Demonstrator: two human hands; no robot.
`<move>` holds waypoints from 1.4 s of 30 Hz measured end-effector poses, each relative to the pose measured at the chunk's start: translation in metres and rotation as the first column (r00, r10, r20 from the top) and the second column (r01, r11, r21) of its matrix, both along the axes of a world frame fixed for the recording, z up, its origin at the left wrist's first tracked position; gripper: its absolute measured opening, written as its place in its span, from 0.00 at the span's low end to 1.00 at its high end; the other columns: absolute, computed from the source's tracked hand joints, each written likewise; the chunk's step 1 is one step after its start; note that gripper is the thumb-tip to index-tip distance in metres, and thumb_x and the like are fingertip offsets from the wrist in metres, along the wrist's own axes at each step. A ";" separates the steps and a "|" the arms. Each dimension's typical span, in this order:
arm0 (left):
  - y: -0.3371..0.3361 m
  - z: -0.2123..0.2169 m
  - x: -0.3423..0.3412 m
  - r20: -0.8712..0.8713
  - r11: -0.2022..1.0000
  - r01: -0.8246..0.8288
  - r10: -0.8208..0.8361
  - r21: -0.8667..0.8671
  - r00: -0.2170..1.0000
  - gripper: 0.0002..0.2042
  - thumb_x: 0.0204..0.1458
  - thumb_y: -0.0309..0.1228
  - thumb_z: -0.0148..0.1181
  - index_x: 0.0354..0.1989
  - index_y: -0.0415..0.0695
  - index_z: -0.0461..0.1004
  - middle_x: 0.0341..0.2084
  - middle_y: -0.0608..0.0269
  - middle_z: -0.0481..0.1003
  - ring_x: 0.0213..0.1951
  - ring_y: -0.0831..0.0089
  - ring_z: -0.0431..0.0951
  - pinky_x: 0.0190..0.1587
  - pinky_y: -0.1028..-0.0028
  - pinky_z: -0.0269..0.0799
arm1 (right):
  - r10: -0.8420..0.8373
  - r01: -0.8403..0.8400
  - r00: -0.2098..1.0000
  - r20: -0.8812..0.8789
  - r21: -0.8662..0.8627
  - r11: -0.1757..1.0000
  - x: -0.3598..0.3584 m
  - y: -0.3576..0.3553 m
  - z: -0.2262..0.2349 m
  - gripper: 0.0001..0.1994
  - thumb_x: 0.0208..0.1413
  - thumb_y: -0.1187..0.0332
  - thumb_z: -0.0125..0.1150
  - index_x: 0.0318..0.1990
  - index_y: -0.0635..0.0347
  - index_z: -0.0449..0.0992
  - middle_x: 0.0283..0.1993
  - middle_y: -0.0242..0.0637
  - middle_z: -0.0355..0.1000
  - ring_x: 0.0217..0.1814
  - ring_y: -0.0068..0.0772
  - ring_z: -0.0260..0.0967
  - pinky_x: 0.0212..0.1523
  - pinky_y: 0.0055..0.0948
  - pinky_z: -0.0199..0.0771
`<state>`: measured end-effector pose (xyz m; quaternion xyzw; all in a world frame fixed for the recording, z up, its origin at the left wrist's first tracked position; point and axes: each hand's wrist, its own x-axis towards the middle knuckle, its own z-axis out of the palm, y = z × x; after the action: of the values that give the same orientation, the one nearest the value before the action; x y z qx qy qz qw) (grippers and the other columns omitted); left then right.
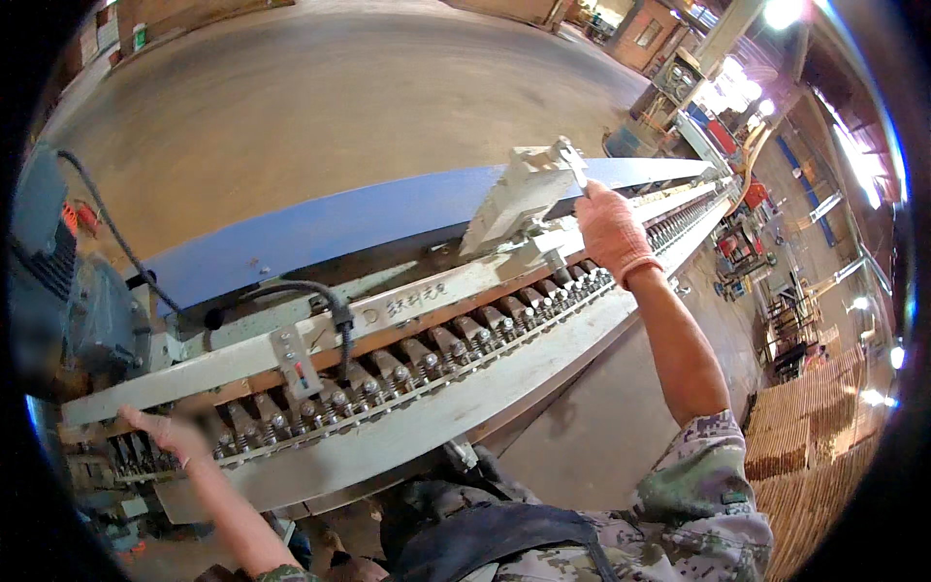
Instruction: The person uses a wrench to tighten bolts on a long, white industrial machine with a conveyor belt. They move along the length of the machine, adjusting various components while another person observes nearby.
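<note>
A long grey-white machine bed (407, 448) runs in front of me from lower left to upper right, with a row of springs and bolts (430, 361) along it. My right hand (613, 233), in a pinkish work glove, is closed around a metal lever (574, 163) beside an upright pale metal block (514, 199). Over at the left end, my gloved left hand (173, 433) reaches to the long pale rail (233, 351), fingers stretched out and slightly blurred. Whether its fingertips touch the rail I cannot tell. A small slotted bracket (296, 362) is fixed on the rail between my hands.
A blue beam (320, 221) lies along the machine's far side. At the left stands a motor (102, 320) with black cables. Stacks of brown sheets (800, 427) are at the right. Beyond the beam spreads a brown floor (330, 107).
</note>
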<state>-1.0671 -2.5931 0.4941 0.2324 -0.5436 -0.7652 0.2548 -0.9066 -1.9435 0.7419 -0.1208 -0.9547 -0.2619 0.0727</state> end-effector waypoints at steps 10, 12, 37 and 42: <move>-0.005 -0.013 -0.006 -0.046 0.999 -0.045 0.044 -0.018 0.998 0.49 0.66 0.70 0.43 0.82 0.41 0.48 0.78 0.57 0.54 0.77 0.62 0.52 0.80 0.61 0.40 | 0.001 -0.199 0.946 -0.324 -0.577 0.792 0.024 0.135 -0.020 0.25 0.73 0.73 0.50 0.76 0.65 0.64 0.73 0.48 0.72 0.73 0.35 0.69 0.73 0.34 0.64; -0.005 0.001 -0.003 0.012 0.992 -0.019 0.018 0.128 1.000 0.49 0.65 0.70 0.45 0.81 0.41 0.50 0.78 0.59 0.55 0.76 0.61 0.55 0.79 0.61 0.44 | 0.166 -0.291 0.948 -0.273 -0.524 0.801 0.009 0.165 -0.015 0.26 0.72 0.75 0.51 0.76 0.62 0.65 0.74 0.47 0.70 0.77 0.34 0.64 0.73 0.35 0.63; 0.004 -0.013 -0.018 -0.105 0.964 -0.171 0.195 0.203 0.975 0.42 0.62 0.70 0.51 0.74 0.52 0.60 0.61 0.61 0.69 0.63 0.60 0.70 0.63 0.55 0.74 | 0.178 -0.252 0.963 -0.203 -0.438 0.863 -0.180 0.325 0.005 0.24 0.68 0.75 0.52 0.70 0.58 0.73 0.65 0.44 0.75 0.66 0.43 0.74 0.64 0.41 0.75; -0.010 -0.009 -0.008 0.020 0.960 -0.195 0.195 0.200 0.981 0.48 0.57 0.75 0.53 0.75 0.48 0.63 0.66 0.62 0.70 0.64 0.61 0.70 0.68 0.59 0.65 | 0.220 -0.420 0.895 -0.389 -0.564 0.711 -0.209 0.331 -0.012 0.23 0.69 0.74 0.52 0.70 0.59 0.73 0.67 0.44 0.74 0.68 0.42 0.73 0.63 0.39 0.75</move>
<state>-1.0753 -2.6028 0.4852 0.3093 -0.4381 -0.7873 0.3044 -1.1156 -1.6127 0.7296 -0.0062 -0.9704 0.1138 0.2130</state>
